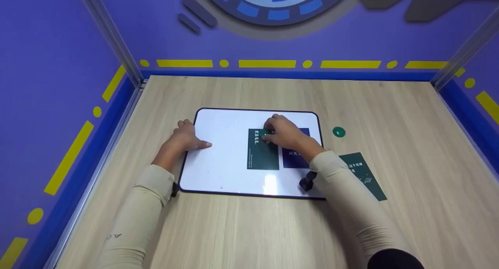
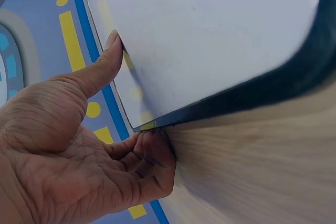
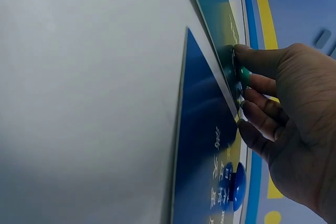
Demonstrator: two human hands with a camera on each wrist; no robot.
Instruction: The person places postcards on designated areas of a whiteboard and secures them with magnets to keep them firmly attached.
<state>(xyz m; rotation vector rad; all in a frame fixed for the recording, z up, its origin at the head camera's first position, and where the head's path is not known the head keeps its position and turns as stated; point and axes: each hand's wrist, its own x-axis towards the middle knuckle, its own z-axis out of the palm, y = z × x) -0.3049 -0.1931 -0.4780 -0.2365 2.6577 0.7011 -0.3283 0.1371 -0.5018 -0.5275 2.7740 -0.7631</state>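
Note:
A whiteboard with a dark frame lies on the wooden table. My left hand grips its left edge, thumb flat on the white surface and fingers curled against the rim. My right hand pinches a round green magnet at the upper part of a dark green card with white lettering. Just right of that card, a dark blue card lies on the board, partly covered by the right wrist. A blue magnet sits on the blue card in the right wrist view.
Another green magnet rests on the table right of the board. Below it lies a second green card, partly under the right forearm. Blue-purple panels with yellow marks enclose the table at the back and sides.

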